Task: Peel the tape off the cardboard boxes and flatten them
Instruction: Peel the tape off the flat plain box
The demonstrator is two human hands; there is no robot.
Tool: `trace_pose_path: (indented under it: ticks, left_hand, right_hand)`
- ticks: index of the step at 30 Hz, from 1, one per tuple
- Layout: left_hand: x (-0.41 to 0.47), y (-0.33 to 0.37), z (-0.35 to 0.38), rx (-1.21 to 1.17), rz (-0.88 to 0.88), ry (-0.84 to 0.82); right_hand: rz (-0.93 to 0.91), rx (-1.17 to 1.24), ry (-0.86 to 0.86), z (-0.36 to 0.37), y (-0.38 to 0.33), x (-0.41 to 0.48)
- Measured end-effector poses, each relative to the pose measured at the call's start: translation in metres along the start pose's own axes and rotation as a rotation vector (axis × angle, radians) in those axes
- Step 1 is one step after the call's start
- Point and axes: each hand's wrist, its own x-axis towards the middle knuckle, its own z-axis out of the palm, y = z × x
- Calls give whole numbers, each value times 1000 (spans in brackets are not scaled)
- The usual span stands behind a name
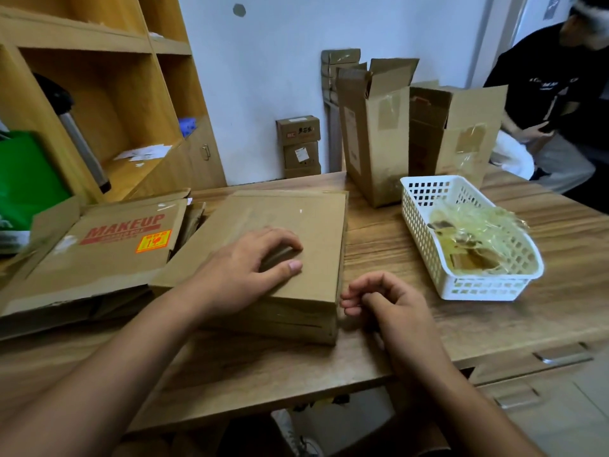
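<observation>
The flat cardboard box (280, 225) at centre frame is plain brown. The box at left (108, 258) bears red MAKEUP lettering and an orange-yellow sticker (154, 241). At right, a white lattice basket (423, 240) holds yellowish clear tape (474, 229). The table (372, 245) shows brown wood grain.

1 wide-angle camera is riding on the person's head, facing forward and tilting down. It is hovering close above the flat brown cardboard box (296, 219), which is sitting near the middle of the frame on the brown wood-grain table (379, 245). Beyond that box the view is reaching the plain white wall (280, 61). Left of the box it is taking in the tan wooden shelf unit (82, 41), and right of the box the white perforated plastic basket (421, 232). Straight edges are bowing toward the frame's borders.
</observation>
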Motion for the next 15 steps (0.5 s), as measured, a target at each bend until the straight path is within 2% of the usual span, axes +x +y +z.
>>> trace_pose_path:
  ticks: [9, 15]
  left_hand:
    - [1, -3, 2, -38, 1, 9]
    - [2, -2, 4, -69, -3, 20]
  right_hand:
    - [-143, -44, -40, -1, -4, -6]
    - [-137, -73, -36, 1, -7, -10]
